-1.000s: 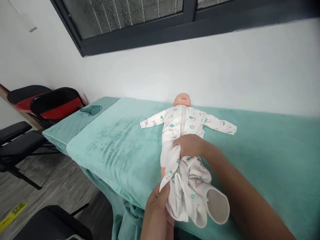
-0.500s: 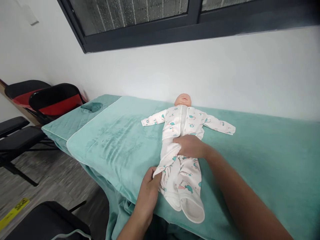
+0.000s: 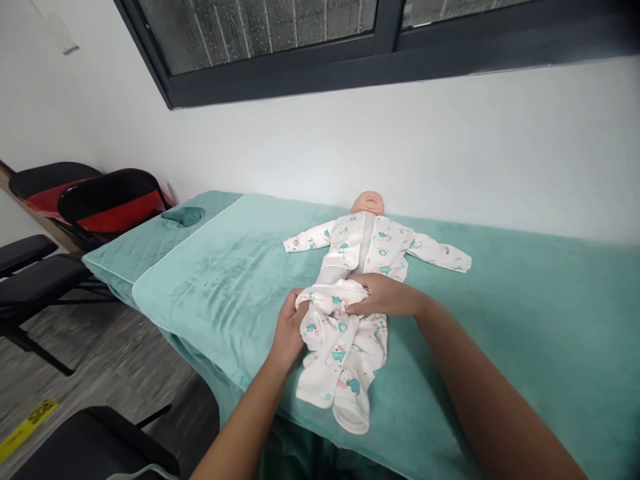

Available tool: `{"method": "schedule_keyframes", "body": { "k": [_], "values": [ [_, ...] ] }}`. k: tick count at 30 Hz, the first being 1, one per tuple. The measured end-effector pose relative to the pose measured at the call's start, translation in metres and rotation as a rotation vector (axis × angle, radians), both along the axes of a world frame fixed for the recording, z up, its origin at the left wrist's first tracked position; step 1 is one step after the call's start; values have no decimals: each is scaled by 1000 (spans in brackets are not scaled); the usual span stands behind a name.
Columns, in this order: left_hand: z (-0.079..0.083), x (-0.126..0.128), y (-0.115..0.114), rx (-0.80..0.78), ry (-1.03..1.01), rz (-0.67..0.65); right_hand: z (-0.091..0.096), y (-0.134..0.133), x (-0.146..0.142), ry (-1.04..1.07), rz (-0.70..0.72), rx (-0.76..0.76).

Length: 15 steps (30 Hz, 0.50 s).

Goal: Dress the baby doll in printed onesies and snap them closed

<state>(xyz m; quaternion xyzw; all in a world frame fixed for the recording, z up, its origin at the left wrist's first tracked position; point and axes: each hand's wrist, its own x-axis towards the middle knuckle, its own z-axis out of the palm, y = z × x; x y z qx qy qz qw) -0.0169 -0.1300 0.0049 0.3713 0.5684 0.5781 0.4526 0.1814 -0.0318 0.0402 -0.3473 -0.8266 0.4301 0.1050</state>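
A baby doll [image 3: 368, 203] lies on its back on the green-covered table, its head toward the wall. It wears a white patterned baby jacket [image 3: 345, 237] with both sleeves spread out. Over its lower body sit white patterned baby pants [image 3: 340, 350], bunched at the waistband, the leg ends pointing toward me. My left hand [image 3: 291, 328] grips the left edge of the waistband, thumb outside. At the waistband's right side, my right hand [image 3: 387, 295] pinches the fabric, some fingertips hidden in the folds. The doll's legs are hidden by the cloth.
The table's green cover [image 3: 525, 333] runs along the white wall under a dark window frame [image 3: 280, 73]. A quilted section with a round hole [image 3: 184, 216] forms its left end. Black folding chairs [image 3: 113, 200] stand at left, another black chair [image 3: 95, 443] at lower left.
My left hand has moved up and away from me, raising the left side of the waistband. The pant legs have shifted left and bunched up. My right hand stays near the same spot.
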Motion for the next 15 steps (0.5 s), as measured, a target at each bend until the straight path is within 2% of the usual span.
{"method": "schedule_keyframes", "body": {
  "k": [3,7,11,15],
  "values": [
    [1,3,-10,-110,-154,-4,1,-2,-2,-24,-8,4],
    [-7,4,-37,-229,-354,-80,2,-2,-3,-61,4,48],
    [-13,-7,-58,-264,-406,-175,1,-2,-3,-67,57,72],
    [-10,-18,-65,-272,-352,-309,1,-3,0,-127,69,143]
  ]
}}
